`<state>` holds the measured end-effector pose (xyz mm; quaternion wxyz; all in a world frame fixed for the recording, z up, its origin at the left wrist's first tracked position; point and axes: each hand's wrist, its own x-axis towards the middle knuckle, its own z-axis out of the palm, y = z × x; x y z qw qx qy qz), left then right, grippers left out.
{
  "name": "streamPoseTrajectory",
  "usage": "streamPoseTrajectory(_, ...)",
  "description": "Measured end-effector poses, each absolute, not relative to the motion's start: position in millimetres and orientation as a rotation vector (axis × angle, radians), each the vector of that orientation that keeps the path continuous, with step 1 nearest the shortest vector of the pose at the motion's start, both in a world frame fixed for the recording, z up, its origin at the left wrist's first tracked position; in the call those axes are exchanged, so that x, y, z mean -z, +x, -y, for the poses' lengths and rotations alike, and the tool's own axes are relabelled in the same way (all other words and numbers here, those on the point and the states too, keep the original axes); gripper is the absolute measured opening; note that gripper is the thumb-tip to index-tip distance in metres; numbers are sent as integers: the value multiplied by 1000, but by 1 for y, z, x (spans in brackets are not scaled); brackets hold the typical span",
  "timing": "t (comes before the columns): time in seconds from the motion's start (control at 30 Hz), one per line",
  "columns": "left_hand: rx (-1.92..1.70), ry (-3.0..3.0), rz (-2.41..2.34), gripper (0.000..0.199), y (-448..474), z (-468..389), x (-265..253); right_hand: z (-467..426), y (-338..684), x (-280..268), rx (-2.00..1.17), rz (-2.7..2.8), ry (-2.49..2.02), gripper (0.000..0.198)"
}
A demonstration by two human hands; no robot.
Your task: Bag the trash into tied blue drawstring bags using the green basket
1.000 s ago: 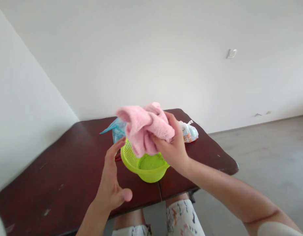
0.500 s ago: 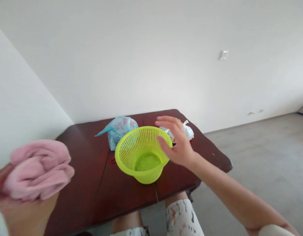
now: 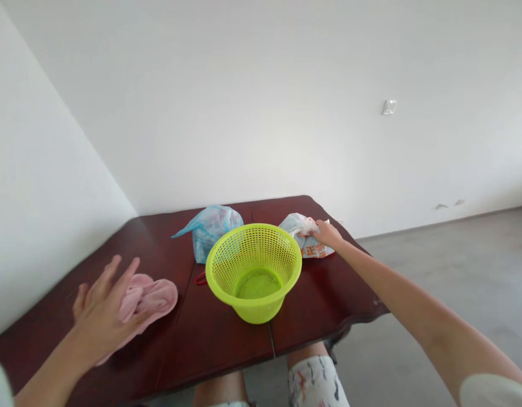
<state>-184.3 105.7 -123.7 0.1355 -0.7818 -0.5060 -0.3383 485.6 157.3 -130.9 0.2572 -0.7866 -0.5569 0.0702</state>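
A bundled pink cloth [image 3: 161,297] lies on the left part of the table. Over it is my left hand [image 3: 102,311], fingers spread, covering some of the cloth. At the back right, my right hand [image 3: 326,233] pinches the gathered top of a white plastic bag [image 3: 305,240] with orange lettering. Between my hands stands a yellow-green plastic colander basket [image 3: 256,312], upright, with nothing in it.
A tied blue plastic bag [image 3: 214,226] stands behind the basket. A small red object [image 3: 200,278] shows beside the basket's left side. The dark red-brown table [image 3: 201,350] backs onto a white wall [image 3: 261,113], and my knees are under its front edge.
My left hand has set the pink cloth down on the table and opened. My right hand has moved from beside the basket to the white bag and closed on its top.
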Motion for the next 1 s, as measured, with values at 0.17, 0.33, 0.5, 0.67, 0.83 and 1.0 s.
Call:
streamPoseTrajectory(0.17, 1106, -2389, 1185, 54, -123, -105, 32, -158, 492, 101, 46, 1455, -2023, 31)
streamPoseTrajectory(0.33, 1380, -2396, 784, 24, -36, -72, -32, -126, 498, 24, 422, 1389, -1804, 37)
streamPoseTrajectory(0.5, 1403, -2917, 351, 16, 72, 16, 0, -39, 493, -39, 829, 1464, -1592, 29)
streamPoseTrajectory(0.67, 1038, -2746, 398, 31, 130, 28, 78, 39, 490, -35, 875, 1611, -1696, 22)
streamPoseTrajectory(0.83, 1164, -2720, 571, 21, 115, -1, 98, 79, 494, 21, 593, 1740, -1739, 20)
streamPoseTrajectory(1.0, 1284, -2929, 495, 16, 118, 10, 90, 104, 468, 74, 282, 1876, -1575, 26)
